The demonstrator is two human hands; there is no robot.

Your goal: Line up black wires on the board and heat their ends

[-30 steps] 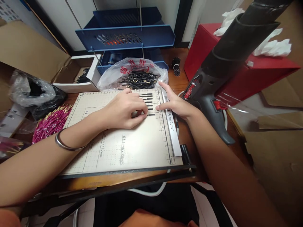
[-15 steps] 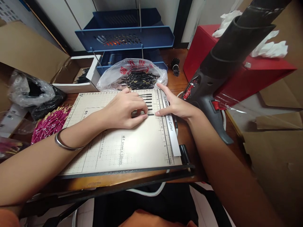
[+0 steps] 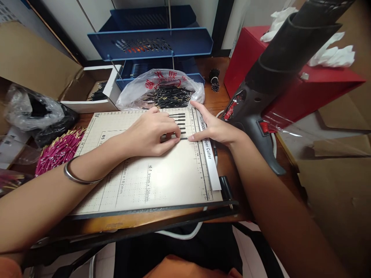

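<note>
A cream paper cutter (image 3: 171,177) with printed grid lines lies in front of me. On its upper right part several short, thin black wire-like pieces (image 3: 181,123) are laid in a row, their left ends hidden by my left hand (image 3: 155,132). Thumb and fingertips of that hand pinch the nearest thin black wire-like piece (image 3: 184,138), which sticks out to the right. My right hand (image 3: 213,127) rests over the cutter's right edge, thumb and index finger spread apart. Its thumb tip lies close to the piece's right end; whether they touch I cannot tell.
Behind the cutter sits a clear plastic bag (image 3: 133,94) of thin black pieces with gold parts. Pink ones (image 3: 62,150) are heaped at left, beside a white box (image 3: 87,105). A heat gun (image 3: 261,104) stands at right before a red box (image 3: 327,85). Blue trays (image 3: 150,40) are behind.
The camera view has shifted slightly. Both hands keep nearly the same place and grip on the cutter, and the row of black pieces looks the same.
</note>
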